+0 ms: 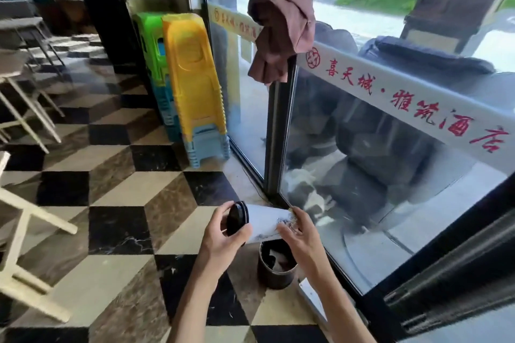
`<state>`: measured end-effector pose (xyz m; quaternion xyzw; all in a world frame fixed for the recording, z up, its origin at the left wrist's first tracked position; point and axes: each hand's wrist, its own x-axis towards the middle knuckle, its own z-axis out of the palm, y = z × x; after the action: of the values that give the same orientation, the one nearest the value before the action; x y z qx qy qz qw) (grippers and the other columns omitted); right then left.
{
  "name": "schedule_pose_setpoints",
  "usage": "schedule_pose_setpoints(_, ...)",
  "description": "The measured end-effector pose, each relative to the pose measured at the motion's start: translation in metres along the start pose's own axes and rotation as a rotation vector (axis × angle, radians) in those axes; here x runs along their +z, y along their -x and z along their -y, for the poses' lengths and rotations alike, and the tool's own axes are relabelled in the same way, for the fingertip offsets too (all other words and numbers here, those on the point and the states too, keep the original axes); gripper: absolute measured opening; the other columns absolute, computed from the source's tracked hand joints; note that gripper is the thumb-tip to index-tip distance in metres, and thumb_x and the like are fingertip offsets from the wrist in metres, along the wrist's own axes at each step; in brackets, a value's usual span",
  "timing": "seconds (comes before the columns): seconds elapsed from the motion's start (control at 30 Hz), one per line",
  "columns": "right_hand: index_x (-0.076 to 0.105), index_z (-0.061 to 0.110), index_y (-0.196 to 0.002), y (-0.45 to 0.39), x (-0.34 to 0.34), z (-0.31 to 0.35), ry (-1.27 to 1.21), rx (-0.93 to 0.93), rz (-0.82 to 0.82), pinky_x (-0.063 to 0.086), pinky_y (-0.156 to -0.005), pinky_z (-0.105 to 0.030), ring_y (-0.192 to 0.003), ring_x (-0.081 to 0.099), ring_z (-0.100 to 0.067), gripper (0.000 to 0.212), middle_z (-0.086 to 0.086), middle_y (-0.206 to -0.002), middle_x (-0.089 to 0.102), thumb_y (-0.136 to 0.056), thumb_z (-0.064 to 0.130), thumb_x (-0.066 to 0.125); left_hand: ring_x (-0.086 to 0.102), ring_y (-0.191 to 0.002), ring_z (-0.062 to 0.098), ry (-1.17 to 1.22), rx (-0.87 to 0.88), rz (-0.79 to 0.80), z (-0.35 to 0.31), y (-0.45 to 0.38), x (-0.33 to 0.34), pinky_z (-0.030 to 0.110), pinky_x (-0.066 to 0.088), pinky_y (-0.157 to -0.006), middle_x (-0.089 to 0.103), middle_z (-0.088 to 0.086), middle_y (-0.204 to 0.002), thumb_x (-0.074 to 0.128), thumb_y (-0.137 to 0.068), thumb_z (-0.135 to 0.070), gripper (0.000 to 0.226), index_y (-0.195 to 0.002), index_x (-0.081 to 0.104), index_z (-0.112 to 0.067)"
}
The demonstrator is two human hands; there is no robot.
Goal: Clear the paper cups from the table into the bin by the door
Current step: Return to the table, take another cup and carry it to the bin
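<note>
Checkered marble floor [117,228], dark round bin [276,267] by the glass door [362,175]; above the bin, left hand [223,239] and right hand [301,237] grip a sideways white paper cup [267,224], black-lidded.

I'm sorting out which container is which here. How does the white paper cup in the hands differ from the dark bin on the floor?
The white paper cup with a black lid is pale and capped; the dark cylindrical bin is near-black and open-topped. The cup lies sideways, held by the left hand and right hand; the bin stands upright on the checkered floor. The cup is slimmer than the bin. Both are round containers.
</note>
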<state>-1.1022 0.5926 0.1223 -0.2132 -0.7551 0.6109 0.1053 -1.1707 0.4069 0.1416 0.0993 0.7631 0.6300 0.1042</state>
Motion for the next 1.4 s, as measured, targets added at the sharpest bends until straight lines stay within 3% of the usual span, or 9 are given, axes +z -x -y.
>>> schedule_pose_setpoints(0.13, 0.042, 0.018, -0.144, -0.052, -0.020, -0.018, -0.028, 0.067, -0.059, 0.044, -0.108, -0.044, -0.122, 0.057, -0.017, 0.067, -0.003, -0.134, 0.057, -0.087, 0.035, 0.070, 0.058, -0.112, -0.001, -0.021, -0.008, 0.056, 0.004, -0.056, 0.037, 0.007, 0.045, -0.082, 0.059, -0.019, -0.119, 0.081, -0.079, -0.025, 0.052, -0.121, 0.055, -0.041)
schedule_pose_setpoints(0.3, 0.042, 0.018, -0.142, -0.131, -0.042, -0.049, -0.051, 0.142, -0.083, 0.044, -0.107, -0.049, -0.120, 0.058, -0.024, 0.064, -0.006, -0.131, 0.058, -0.086, 0.031, 0.071, 0.058, -0.110, -0.003, -0.030, -0.086, 0.105, 0.020, -0.128, 0.084, 0.015, 0.045, -0.086, 0.061, -0.013, -0.121, 0.081, -0.079, -0.032, 0.054, -0.125, 0.054, -0.042)
schedule_pose_setpoints(0.43, 0.041, 0.019, -0.144, -0.192, -0.056, -0.078, -0.029, 0.189, -0.087, 0.045, -0.107, -0.048, -0.123, 0.057, -0.021, 0.067, -0.003, -0.134, 0.057, -0.086, 0.035, 0.070, 0.059, -0.113, 0.004, -0.033, -0.174, 0.126, 0.038, -0.186, 0.122, 0.022, 0.047, -0.091, 0.064, -0.011, -0.120, 0.079, -0.079, -0.031, 0.049, -0.120, 0.055, -0.045)
schedule_pose_setpoints(0.57, 0.041, 0.019, -0.143, -0.244, -0.063, -0.108, -0.003, 0.239, -0.064, 0.046, -0.106, -0.047, -0.120, 0.059, -0.020, 0.068, -0.003, -0.133, 0.058, -0.085, 0.040, 0.069, 0.059, -0.116, 0.007, -0.064, -0.231, 0.134, 0.065, -0.235, 0.148, 0.034, 0.048, -0.102, 0.064, -0.008, -0.123, 0.076, -0.075, -0.035, 0.058, -0.129, 0.056, -0.035)
schedule_pose_setpoints(0.7, 0.042, 0.016, -0.143, -0.279, -0.057, -0.147, -0.014, 0.339, -0.055, 0.046, -0.105, -0.049, -0.119, 0.060, -0.024, 0.065, -0.007, -0.131, 0.060, -0.087, 0.033, 0.070, 0.059, -0.116, 0.006, -0.095, -0.323, 0.163, 0.109, -0.269, 0.165, 0.038, 0.047, -0.104, 0.063, -0.011, -0.124, 0.076, -0.073, -0.038, 0.060, -0.129, 0.055, -0.037)
schedule_pose_setpoints(0.83, 0.040, 0.018, -0.145, -0.306, -0.040, -0.200, -0.025, 0.454, -0.052, 0.048, -0.104, -0.045, -0.114, 0.061, -0.018, 0.065, -0.001, -0.126, 0.061, -0.088, 0.032, 0.068, 0.058, -0.116, 0.003, -0.132, -0.440, 0.202, 0.169, -0.299, 0.179, 0.038, 0.047, -0.105, 0.061, -0.015, -0.125, 0.076, -0.068, -0.045, 0.061, -0.125, 0.054, -0.048)
schedule_pose_setpoints(0.97, 0.038, 0.018, -0.146, -0.321, -0.016, -0.268, 0.044, 0.561, -0.042, 0.046, -0.103, -0.039, -0.119, 0.058, -0.020, 0.065, -0.002, -0.135, 0.057, -0.090, 0.035, 0.065, 0.056, -0.118, 0.005, -0.180, -0.538, 0.238, 0.242, -0.316, 0.194, 0.040, 0.048, -0.104, 0.059, -0.011, -0.128, 0.075, -0.067, -0.044, 0.061, -0.123, 0.053, -0.051)
schedule_pose_setpoints(1.2, 0.031, 0.017, -0.150, -0.336, 0.033, -0.423, -0.028, 0.749, -0.016, 0.047, -0.104, -0.050, -0.122, 0.057, -0.027, 0.074, -0.010, -0.139, 0.055, -0.088, 0.041, 0.063, 0.050, -0.127, 0.008, -0.268, -0.641, 0.288, 0.408, -0.331, 0.220, 0.041, 0.044, -0.108, 0.053, -0.010, -0.137, 0.074, -0.069, -0.044, 0.065, -0.129, 0.050, -0.051)
schedule_pose_setpoints(1.4, 0.029, 0.020, -0.151, -0.343, 0.072, -0.541, -0.082, 0.855, -0.005, 0.047, -0.107, -0.045, -0.125, 0.055, -0.022, 0.072, -0.005, -0.142, 0.051, -0.090, 0.035, 0.063, 0.049, -0.120, -0.004, -0.347, -0.659, 0.327, 0.527, -0.337, 0.234, 0.025, 0.043, -0.096, 0.050, -0.014, -0.135, 0.071, -0.068, -0.047, 0.067, -0.129, 0.046, -0.053)
